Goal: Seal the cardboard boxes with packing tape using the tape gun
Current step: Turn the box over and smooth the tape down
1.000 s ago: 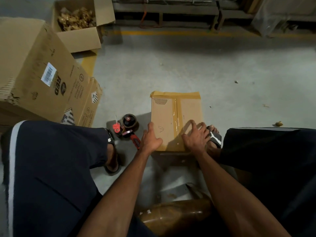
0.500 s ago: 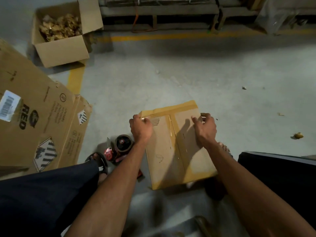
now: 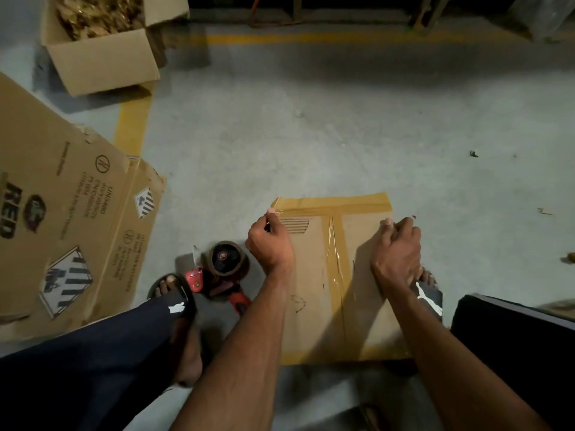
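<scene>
A small brown cardboard box (image 3: 314,284) lies on the concrete floor in front of me, with tape along its centre seam and across its far edge. My left hand (image 3: 270,244) grips the box's far left corner, fingers curled over the edge. At the far right edge my right hand (image 3: 396,250) holds the box the same way. The red tape gun (image 3: 222,273) with its brown tape roll lies on the floor just left of the box, beside my left hand and untouched.
A large printed cardboard box (image 3: 62,225) lies on its side at the left. An open box (image 3: 102,57) of brown scraps stands at the far left. My sandalled feet (image 3: 174,293) flank the box. Yellow floor lines (image 3: 130,126) run behind. Small debris dots the floor at right.
Both hands moved from the box's near edge to its far corners and took hold. The box has turned and shifted slightly on the floor. The tape gun has stayed put.
</scene>
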Demonstrator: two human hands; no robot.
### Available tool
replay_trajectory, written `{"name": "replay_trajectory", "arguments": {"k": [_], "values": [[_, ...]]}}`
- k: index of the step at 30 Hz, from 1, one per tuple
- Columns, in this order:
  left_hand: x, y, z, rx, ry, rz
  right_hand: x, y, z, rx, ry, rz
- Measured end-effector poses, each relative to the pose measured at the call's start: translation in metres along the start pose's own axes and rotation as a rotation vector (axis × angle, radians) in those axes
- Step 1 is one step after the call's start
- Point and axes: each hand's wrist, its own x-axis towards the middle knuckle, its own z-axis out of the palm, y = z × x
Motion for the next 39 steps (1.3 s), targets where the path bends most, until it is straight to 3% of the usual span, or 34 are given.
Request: {"name": "replay_trajectory", "arguments": {"k": [6,9,12,16,27,39], "values": [[-0.001,0.006,0.002,0.011,0.034,-0.057,-0.008,-0.009,0.003,-0.079,0.062,0.001],[-0.005,0.013,0.002,0.049,0.039,-0.094,-0.014,-0.010,0.004,-0.094,0.114,-0.090],[-0.005,0.016,0.006,0.064,0.061,-0.103,-0.021,-0.014,0.007,-0.136,0.130,-0.340],[-0.001,0.021,0.010,0.114,0.121,-0.170,-0.021,-0.013,0.014,-0.184,-0.038,-0.668],[0.021,0.036,0.017,0.111,0.095,-0.491,-0.018,-0.017,0.016,-0.242,-0.092,-0.675],[0.035,0.035,0.003,0.112,-0.162,-0.523,-0.016,-0.008,0.018,-0.321,-0.183,-0.674]]}}
